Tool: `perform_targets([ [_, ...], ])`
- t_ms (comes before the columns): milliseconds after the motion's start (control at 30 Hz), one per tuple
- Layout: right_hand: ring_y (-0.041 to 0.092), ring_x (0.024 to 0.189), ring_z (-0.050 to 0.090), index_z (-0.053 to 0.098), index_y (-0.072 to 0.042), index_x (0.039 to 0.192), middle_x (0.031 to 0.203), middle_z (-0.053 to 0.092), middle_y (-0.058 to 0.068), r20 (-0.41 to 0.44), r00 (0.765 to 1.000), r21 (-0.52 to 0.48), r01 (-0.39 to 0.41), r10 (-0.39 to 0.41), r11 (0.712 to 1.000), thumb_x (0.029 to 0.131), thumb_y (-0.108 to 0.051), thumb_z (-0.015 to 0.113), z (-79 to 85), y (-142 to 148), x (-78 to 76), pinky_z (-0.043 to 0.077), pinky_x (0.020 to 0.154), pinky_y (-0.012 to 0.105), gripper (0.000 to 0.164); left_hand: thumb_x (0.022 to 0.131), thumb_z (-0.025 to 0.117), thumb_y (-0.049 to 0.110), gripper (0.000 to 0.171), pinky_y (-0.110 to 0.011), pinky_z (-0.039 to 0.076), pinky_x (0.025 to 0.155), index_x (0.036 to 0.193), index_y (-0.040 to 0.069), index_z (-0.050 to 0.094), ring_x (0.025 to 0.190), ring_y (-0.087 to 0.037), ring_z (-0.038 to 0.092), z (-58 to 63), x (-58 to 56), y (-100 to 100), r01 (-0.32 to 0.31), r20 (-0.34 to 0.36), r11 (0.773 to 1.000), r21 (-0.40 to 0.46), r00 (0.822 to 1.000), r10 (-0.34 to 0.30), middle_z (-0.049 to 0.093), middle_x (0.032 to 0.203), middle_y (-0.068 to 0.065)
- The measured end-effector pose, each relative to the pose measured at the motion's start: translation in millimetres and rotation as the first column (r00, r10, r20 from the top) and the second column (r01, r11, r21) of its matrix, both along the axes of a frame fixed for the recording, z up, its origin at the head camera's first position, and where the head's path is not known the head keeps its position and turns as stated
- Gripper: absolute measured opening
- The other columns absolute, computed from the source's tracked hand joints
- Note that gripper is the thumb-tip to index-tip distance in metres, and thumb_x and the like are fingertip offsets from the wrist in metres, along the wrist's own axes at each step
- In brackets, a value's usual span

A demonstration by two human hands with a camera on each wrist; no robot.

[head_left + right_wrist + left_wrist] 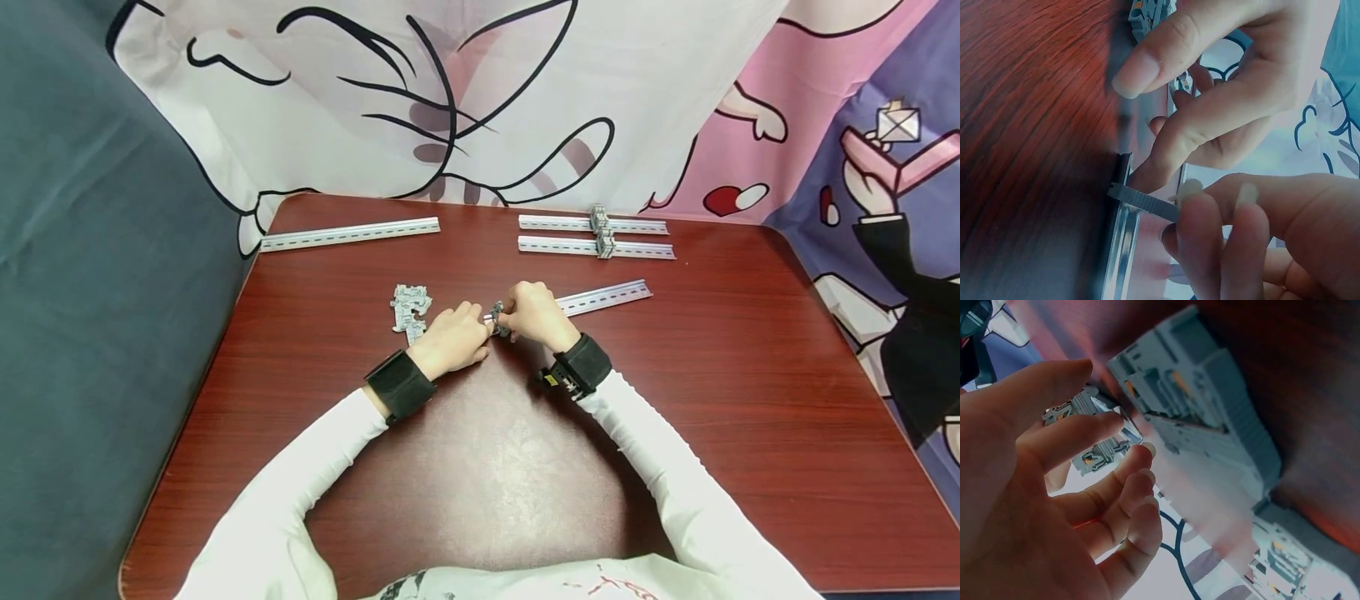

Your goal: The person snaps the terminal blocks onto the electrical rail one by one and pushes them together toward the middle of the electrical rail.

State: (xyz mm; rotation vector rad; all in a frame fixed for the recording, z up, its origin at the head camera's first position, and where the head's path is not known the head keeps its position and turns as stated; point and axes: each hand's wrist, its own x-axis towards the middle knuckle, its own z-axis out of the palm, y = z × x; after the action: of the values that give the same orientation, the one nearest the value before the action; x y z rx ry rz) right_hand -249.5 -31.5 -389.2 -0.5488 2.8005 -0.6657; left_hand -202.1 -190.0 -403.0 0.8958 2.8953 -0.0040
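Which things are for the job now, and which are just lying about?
For the job:
Grey block, pinched by the right grip
Slotted rail it touches
Loose grey blocks nearby, probably for later

Lying about for now:
Bare rail, back left
Two rails with fitted blocks, back right

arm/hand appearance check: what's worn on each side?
Both hands, left and right, are ungloved. Long white sleeves cover both arms, creased near the cuffs. Each wrist has a wide black band; the right band shows a small dark module with a yellow mark.
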Motion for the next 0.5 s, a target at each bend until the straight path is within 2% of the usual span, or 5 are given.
perform_targets([
  [300, 0.022, 0.056, 0.063, 0.063, -0.014, 0.055, 0.048, 0.06, -0.002, -0.039, 0.999, 0.053, 0.03, -0.028, 0.998, 0.076, -0.015, 0.07, -2.1, -5.6, 1.1, 0.049, 0.059, 0.035, 0.022, 0.093, 0.062, 0.029, 0.023, -0.04, 0.05, 0.075, 0.098, 0.008, 0.066, 0.101, -0.03, 0.053, -0.8, -1.4, 0.6, 0.006, 0.043, 1.0, -0.008, 0.999, -0.005, 0.057, 0.105, -0.015],
  [500, 0.026, 0.059, 0.065, 0.062, -0.013, 0.054, 0.047, 0.06, 0.0, -0.015, 0.999, 0.053, 0.045, -0.044, 0.998, 0.074, -0.009, 0.067, -2.2, -9.7, -2.7, 0.053, 0.067, 0.039, 0.021, 0.095, 0.057, 0.021, 0.022, -0.04, 0.049, 0.08, 0.104, 0.004, 0.066, 0.103, -0.031, 0.047, 2.8, -2.7, 2.3, 0.024, 0.115, 0.999, -0.037, 0.993, -0.02, 0.053, 0.11, -0.018],
])
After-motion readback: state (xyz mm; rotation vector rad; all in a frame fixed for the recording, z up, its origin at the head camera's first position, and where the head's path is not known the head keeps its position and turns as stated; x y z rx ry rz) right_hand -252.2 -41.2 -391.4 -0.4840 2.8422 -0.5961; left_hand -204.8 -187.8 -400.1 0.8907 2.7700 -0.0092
